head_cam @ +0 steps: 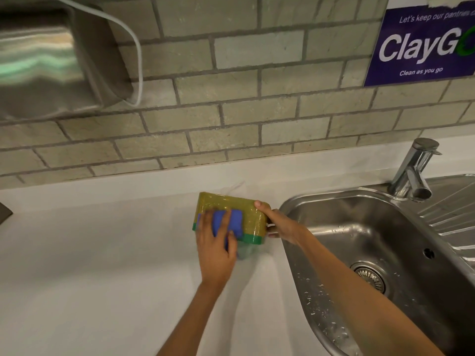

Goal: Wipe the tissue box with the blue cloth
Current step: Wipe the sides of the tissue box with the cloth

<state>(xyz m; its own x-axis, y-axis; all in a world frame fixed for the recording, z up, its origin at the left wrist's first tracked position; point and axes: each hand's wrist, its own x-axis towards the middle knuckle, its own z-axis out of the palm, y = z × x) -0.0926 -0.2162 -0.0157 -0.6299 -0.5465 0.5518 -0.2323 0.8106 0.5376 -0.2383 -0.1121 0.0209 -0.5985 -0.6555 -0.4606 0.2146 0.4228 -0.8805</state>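
The tissue box (246, 214), yellow-gold with a green band along its lower edge and a shiny wrap, is tilted up on the white counter (102, 253) just left of the sink. My right hand (279, 222) grips its right end, thumb on the top corner. My left hand (217, 246) presses the folded blue cloth (235, 222) flat against the box's near face, fingers spread over the cloth. Part of the cloth is hidden under my palm.
A stainless steel sink (359, 253) with a drain and wet droplets lies to the right, a chrome tap (413, 173) behind it. A steel dispenser (51, 65) with a white cable hangs on the brick-tile wall at upper left. A purple sign (424, 47) is at upper right.
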